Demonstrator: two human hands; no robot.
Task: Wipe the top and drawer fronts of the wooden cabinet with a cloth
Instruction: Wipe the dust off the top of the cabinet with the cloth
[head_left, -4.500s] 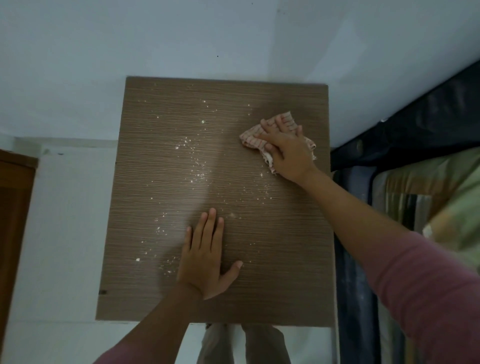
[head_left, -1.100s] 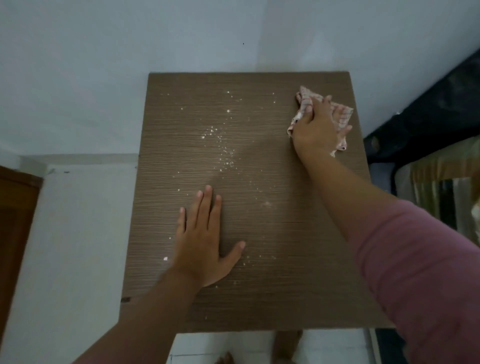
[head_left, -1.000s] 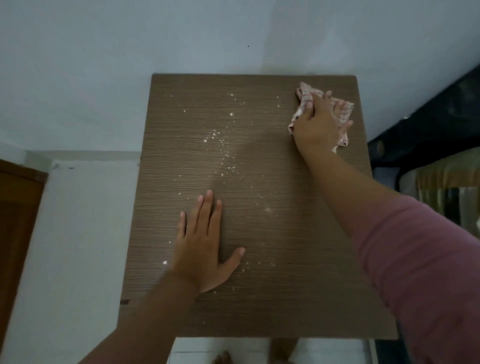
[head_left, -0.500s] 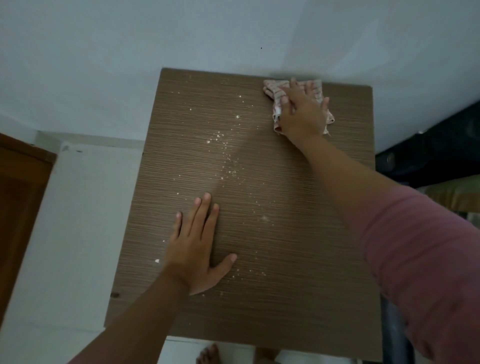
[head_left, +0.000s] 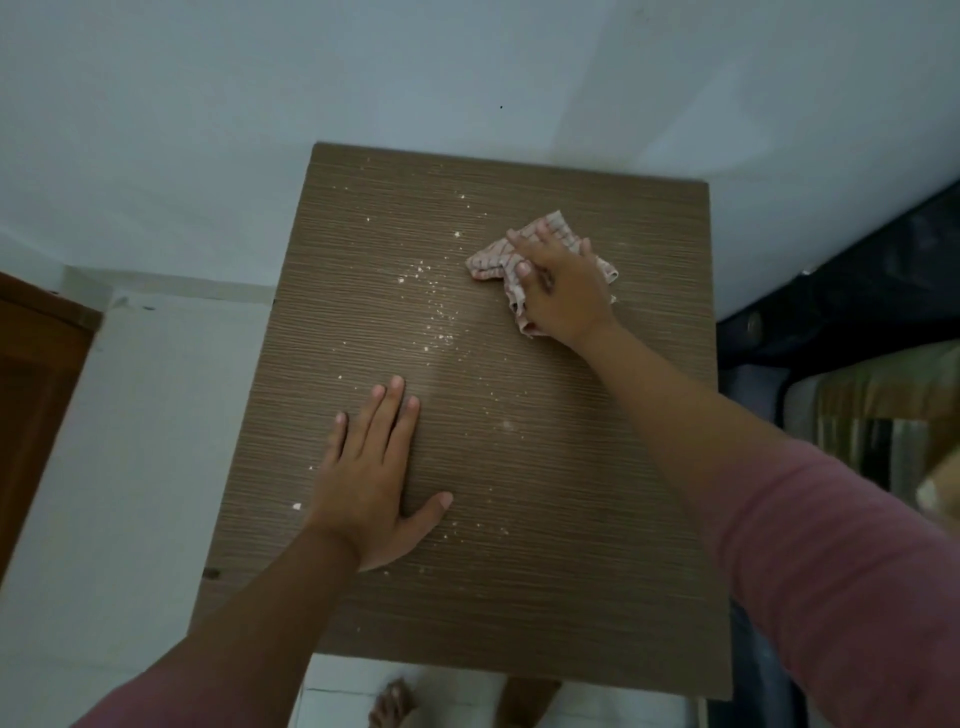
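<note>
On cabinet top (head_left: 545, 519), far right quarter: striped cloth (head_left: 491, 260), bunched, pressed under right hand (head_left: 563, 291), fingers (head_left: 543, 236) spread flat.
Left hand (head_left: 371, 483) flat, fingers straight, bracing. Risk: bunched cloth skims white crumbs (head_left: 439, 317), scattering them off the edge to the floor (head_left: 135, 467).

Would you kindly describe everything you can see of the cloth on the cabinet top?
The cloth is a small, crumpled piece of pale fabric with thin reddish stripes or checks. It lies bunched on the far right part of the wooden cabinet top, near a trail of white crumbs. The right hand presses down on it with spread fingers, covering its middle, so only its edges show around the hand.
</note>
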